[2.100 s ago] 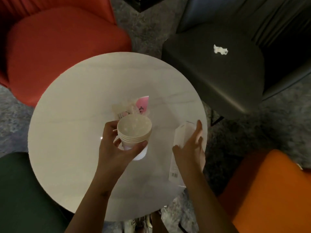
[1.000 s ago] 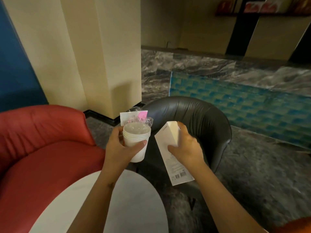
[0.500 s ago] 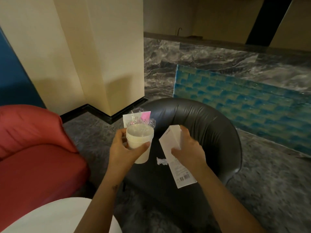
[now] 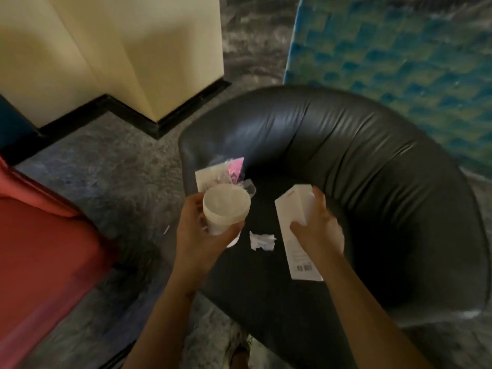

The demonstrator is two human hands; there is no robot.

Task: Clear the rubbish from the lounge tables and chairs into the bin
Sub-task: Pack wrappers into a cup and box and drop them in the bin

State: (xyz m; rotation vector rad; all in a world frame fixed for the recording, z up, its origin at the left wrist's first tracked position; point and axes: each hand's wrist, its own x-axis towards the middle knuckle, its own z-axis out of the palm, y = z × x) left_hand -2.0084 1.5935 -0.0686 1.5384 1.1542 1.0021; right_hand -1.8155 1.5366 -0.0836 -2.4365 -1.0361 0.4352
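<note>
the only marking that can be made out is a barcode (image 4: pixel 304 267) printed near the lower end of the long white box (image 4: pixel 298 251). above it run a few lines of fine print, too small to read. the flat wrapper (image 4: pixel 211 177) has what looks like a thin printed strip along its left edge, but blur hides the marks.

the right hand (image 4: pixel 319 230) grips the white box around its upper half, thumb across the front face and fingers curled behind. the box is a slim, plain carton tilted with its barcode end toward the person, held over the seat of the black leather chair (image 4: pixel 372 161).

the left hand (image 4: pixel 197 238) is wrapped round a stack of white paper cups (image 4: pixel 226 206), nested so their rims show as close rings, the open mouth facing up. the wrapper stands behind the cups, white card with a pink patch and crinkled clear film at its top. it is pressed against the stack on the far side. whether the fingers pinch it too i cannot tell.

a small crumpled white tissue (image 4: pixel 262 241) lies on the chair seat, between the two hands and below them, touching neither.

a red chair (image 4: pixel 45 249) stands to the left on grey carpet (image 4: pixel 111 177). a cream pillar (image 4: pixel 119 49) with black skirting rises behind, and a teal patterned rug (image 4: pixel 399 49) lies beyond the black chair.
</note>
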